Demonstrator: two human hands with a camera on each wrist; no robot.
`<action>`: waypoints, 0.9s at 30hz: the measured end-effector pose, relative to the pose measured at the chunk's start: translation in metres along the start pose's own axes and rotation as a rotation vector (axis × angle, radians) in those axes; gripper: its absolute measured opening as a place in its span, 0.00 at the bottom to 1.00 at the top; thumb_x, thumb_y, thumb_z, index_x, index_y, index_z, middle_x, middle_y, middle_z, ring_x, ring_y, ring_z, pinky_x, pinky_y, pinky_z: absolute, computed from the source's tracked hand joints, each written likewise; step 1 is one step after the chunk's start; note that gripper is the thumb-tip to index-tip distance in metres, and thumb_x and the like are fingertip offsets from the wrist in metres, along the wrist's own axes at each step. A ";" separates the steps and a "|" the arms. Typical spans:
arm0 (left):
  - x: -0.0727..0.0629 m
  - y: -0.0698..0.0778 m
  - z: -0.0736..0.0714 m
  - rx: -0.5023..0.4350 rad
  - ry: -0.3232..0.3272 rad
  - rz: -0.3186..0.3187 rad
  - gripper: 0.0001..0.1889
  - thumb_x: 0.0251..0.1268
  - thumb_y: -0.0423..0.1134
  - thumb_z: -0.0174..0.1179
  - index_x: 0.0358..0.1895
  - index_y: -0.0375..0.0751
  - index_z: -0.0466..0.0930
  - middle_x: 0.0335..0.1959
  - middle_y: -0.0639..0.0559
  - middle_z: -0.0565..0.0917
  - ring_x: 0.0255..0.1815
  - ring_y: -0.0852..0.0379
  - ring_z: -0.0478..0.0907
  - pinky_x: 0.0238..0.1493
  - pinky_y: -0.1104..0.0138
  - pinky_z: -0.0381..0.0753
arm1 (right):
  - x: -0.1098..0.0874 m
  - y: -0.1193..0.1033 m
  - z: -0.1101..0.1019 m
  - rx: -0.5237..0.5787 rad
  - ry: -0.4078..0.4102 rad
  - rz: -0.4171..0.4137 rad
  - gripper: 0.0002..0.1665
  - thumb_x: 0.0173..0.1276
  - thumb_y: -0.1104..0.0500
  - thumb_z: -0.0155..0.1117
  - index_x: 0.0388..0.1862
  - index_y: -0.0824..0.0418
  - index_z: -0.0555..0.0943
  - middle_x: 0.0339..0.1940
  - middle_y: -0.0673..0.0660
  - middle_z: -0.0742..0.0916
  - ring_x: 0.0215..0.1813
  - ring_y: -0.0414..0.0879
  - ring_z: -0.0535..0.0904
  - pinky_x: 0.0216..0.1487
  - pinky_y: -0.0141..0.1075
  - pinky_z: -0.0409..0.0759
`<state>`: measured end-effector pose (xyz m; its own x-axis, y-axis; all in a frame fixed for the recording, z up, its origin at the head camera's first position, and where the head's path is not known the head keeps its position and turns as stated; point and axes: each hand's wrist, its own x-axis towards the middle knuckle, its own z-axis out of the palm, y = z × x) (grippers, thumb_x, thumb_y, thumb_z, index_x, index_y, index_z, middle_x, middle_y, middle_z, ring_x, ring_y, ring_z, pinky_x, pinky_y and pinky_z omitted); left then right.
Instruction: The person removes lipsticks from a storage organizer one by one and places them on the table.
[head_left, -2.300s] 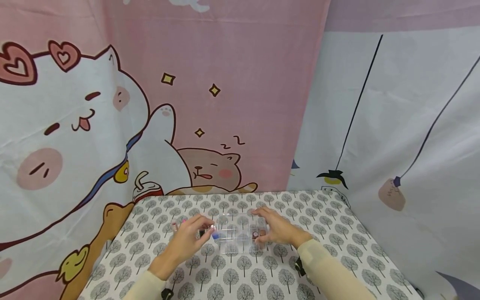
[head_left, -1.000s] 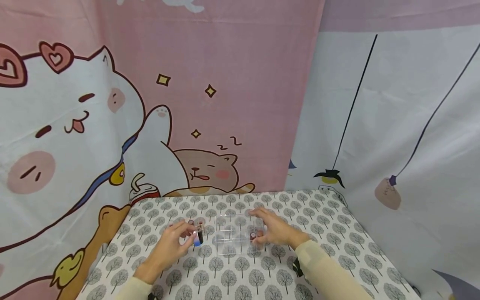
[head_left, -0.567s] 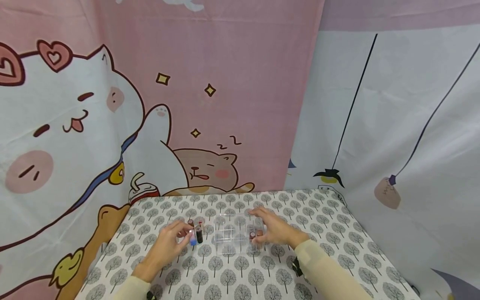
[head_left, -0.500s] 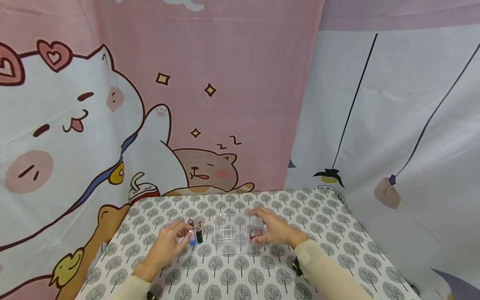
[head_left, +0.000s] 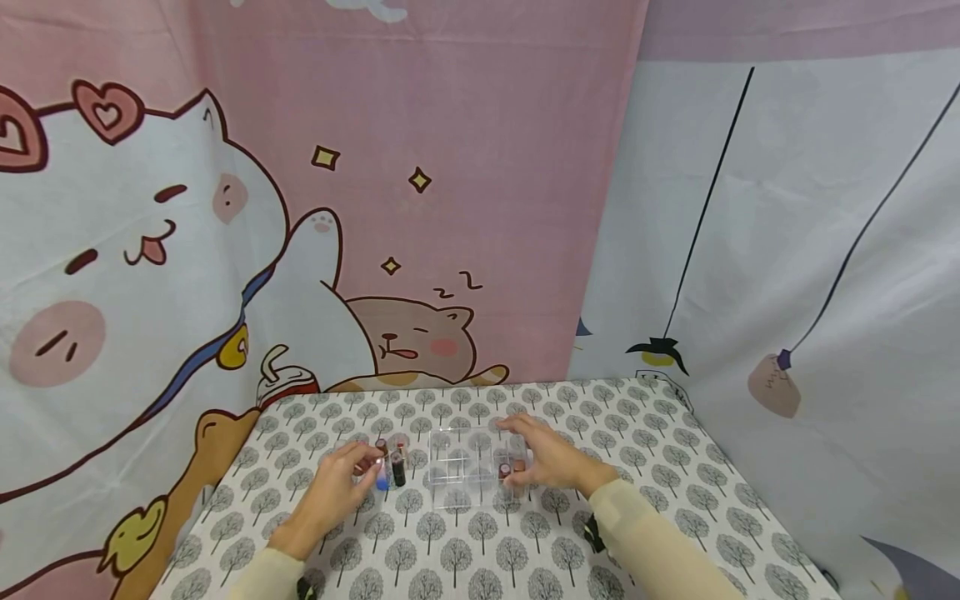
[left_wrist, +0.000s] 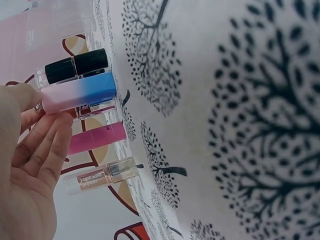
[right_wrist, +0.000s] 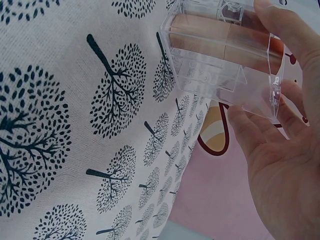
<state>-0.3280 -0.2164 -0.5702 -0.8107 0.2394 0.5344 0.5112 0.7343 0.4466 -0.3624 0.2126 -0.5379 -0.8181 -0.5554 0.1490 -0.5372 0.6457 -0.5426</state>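
Observation:
My left hand (head_left: 337, 487) pinches the top of a pink-and-blue lipstick tube (left_wrist: 80, 92) between thumb and fingertips. The tube stands upright, its blue end down at the tablecloth, close beside a black lipstick tube (left_wrist: 75, 66). Past the fingers stand a bright pink tube (left_wrist: 100, 138) and a clear-capped tube with lettering (left_wrist: 100, 176). My right hand (head_left: 551, 457) grips the right end of a clear plastic organizer (head_left: 456, 482), thumb on the near side and fingers on the far side. Brownish lipsticks (right_wrist: 225, 42) sit in its right-hand compartments, partly behind that hand.
A tablecloth (head_left: 483, 558) with a tree print covers the table. Cartoon-printed curtains (head_left: 510, 208) hang behind it and along the sides. A brown-topped tube (head_left: 382, 446) stands behind the left fingertips.
My left hand has carried the pink-and-blue lipstick leftward, away from the organizer, and down to the cloth beside the black tube. My right hand has kept its grip on the organizer.

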 end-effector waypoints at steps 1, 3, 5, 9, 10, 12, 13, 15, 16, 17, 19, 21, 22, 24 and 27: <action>-0.001 0.000 0.000 0.003 0.002 -0.002 0.13 0.68 0.25 0.81 0.51 0.40 0.94 0.39 0.58 0.90 0.39 0.67 0.86 0.44 0.66 0.97 | 0.000 0.000 0.000 -0.001 0.001 -0.001 0.63 0.65 0.45 0.93 0.93 0.52 0.69 0.93 0.59 0.74 0.88 0.64 0.77 0.89 0.72 0.76; -0.002 -0.001 0.000 0.006 0.008 -0.003 0.13 0.68 0.25 0.81 0.52 0.40 0.94 0.40 0.57 0.90 0.39 0.67 0.86 0.44 0.66 0.97 | 0.000 -0.001 0.001 -0.006 0.002 -0.002 0.63 0.65 0.44 0.93 0.93 0.52 0.69 0.93 0.58 0.74 0.88 0.63 0.77 0.88 0.72 0.76; -0.003 -0.001 0.000 0.009 0.020 0.000 0.13 0.68 0.25 0.81 0.51 0.40 0.95 0.40 0.57 0.90 0.38 0.67 0.86 0.43 0.65 0.97 | 0.000 -0.002 0.002 -0.010 0.001 -0.005 0.63 0.65 0.44 0.93 0.93 0.52 0.69 0.94 0.58 0.73 0.88 0.64 0.76 0.88 0.72 0.76; -0.006 0.000 0.000 0.014 0.043 0.012 0.14 0.67 0.24 0.81 0.52 0.39 0.95 0.41 0.55 0.92 0.39 0.66 0.87 0.43 0.64 0.98 | 0.000 -0.003 0.002 -0.018 -0.010 -0.002 0.63 0.66 0.43 0.92 0.93 0.50 0.69 0.94 0.57 0.73 0.88 0.63 0.76 0.89 0.71 0.76; -0.006 0.000 0.000 0.016 0.044 0.014 0.14 0.68 0.24 0.81 0.53 0.39 0.95 0.42 0.54 0.92 0.39 0.65 0.88 0.43 0.63 0.98 | -0.001 -0.003 0.002 -0.018 -0.009 -0.002 0.62 0.66 0.43 0.92 0.93 0.51 0.69 0.94 0.57 0.73 0.88 0.64 0.76 0.89 0.72 0.76; -0.007 0.001 0.000 0.019 0.039 0.011 0.15 0.68 0.24 0.80 0.55 0.39 0.94 0.44 0.52 0.93 0.40 0.65 0.88 0.45 0.62 0.99 | -0.002 -0.004 0.001 -0.019 -0.009 0.003 0.62 0.65 0.43 0.92 0.93 0.51 0.70 0.94 0.57 0.73 0.88 0.64 0.76 0.88 0.72 0.76; -0.007 0.002 0.000 0.020 0.035 0.007 0.15 0.69 0.24 0.80 0.55 0.39 0.94 0.44 0.51 0.93 0.40 0.64 0.88 0.45 0.62 0.99 | -0.003 -0.004 0.001 -0.022 -0.010 0.007 0.62 0.65 0.43 0.92 0.93 0.50 0.69 0.94 0.57 0.73 0.88 0.64 0.76 0.88 0.72 0.76; -0.008 0.003 0.000 0.021 0.026 -0.006 0.16 0.69 0.24 0.79 0.57 0.38 0.94 0.45 0.50 0.93 0.41 0.63 0.89 0.47 0.61 0.99 | -0.004 -0.004 0.001 -0.021 -0.011 0.007 0.62 0.65 0.44 0.92 0.93 0.51 0.70 0.94 0.58 0.73 0.88 0.65 0.76 0.88 0.73 0.76; -0.008 0.004 0.000 0.024 0.023 -0.010 0.16 0.70 0.25 0.79 0.57 0.38 0.94 0.45 0.50 0.93 0.41 0.63 0.89 0.47 0.60 0.99 | -0.004 -0.004 0.001 -0.015 -0.010 0.003 0.62 0.65 0.44 0.93 0.93 0.52 0.70 0.93 0.59 0.73 0.88 0.65 0.76 0.88 0.73 0.76; -0.008 0.004 0.000 0.029 0.023 -0.014 0.16 0.70 0.25 0.79 0.58 0.38 0.94 0.45 0.50 0.93 0.41 0.62 0.89 0.47 0.60 0.99 | -0.004 -0.004 0.001 -0.014 -0.011 0.005 0.62 0.66 0.44 0.92 0.93 0.51 0.70 0.94 0.58 0.73 0.88 0.65 0.76 0.89 0.73 0.75; -0.008 0.005 -0.001 0.047 0.024 -0.016 0.16 0.71 0.27 0.80 0.59 0.38 0.94 0.45 0.50 0.92 0.41 0.59 0.90 0.46 0.61 0.98 | -0.003 -0.004 0.001 -0.011 -0.011 0.002 0.62 0.66 0.45 0.92 0.93 0.51 0.70 0.93 0.59 0.74 0.88 0.65 0.76 0.89 0.72 0.75; -0.008 0.006 -0.001 0.073 0.027 -0.014 0.16 0.72 0.28 0.80 0.60 0.38 0.94 0.45 0.49 0.92 0.40 0.56 0.89 0.42 0.65 0.95 | -0.002 -0.004 0.000 -0.003 -0.010 0.001 0.62 0.66 0.45 0.92 0.93 0.51 0.70 0.93 0.59 0.74 0.87 0.64 0.76 0.89 0.72 0.76; -0.008 0.007 -0.002 0.087 0.031 -0.009 0.16 0.72 0.29 0.80 0.60 0.38 0.94 0.45 0.48 0.92 0.39 0.56 0.89 0.39 0.67 0.92 | -0.002 -0.004 0.000 -0.001 -0.008 0.003 0.62 0.66 0.44 0.92 0.93 0.51 0.70 0.92 0.58 0.75 0.87 0.64 0.77 0.88 0.72 0.76; -0.006 0.009 -0.003 0.112 0.040 -0.005 0.16 0.73 0.31 0.80 0.61 0.39 0.94 0.46 0.48 0.91 0.35 0.57 0.85 0.32 0.72 0.85 | -0.002 -0.004 -0.001 0.003 -0.010 0.008 0.62 0.66 0.44 0.92 0.93 0.51 0.69 0.93 0.58 0.74 0.87 0.64 0.76 0.89 0.72 0.76; -0.003 0.014 -0.004 0.136 0.074 0.020 0.15 0.73 0.32 0.81 0.60 0.42 0.94 0.47 0.50 0.90 0.33 0.63 0.78 0.28 0.76 0.77 | -0.002 -0.003 -0.003 0.008 -0.008 0.022 0.62 0.66 0.44 0.92 0.93 0.50 0.69 0.93 0.57 0.73 0.87 0.63 0.77 0.88 0.72 0.77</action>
<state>-0.3174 -0.2093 -0.5621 -0.7749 0.2104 0.5960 0.4792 0.8105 0.3369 -0.3596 0.2137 -0.5346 -0.8279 -0.5454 0.1310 -0.5179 0.6536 -0.5518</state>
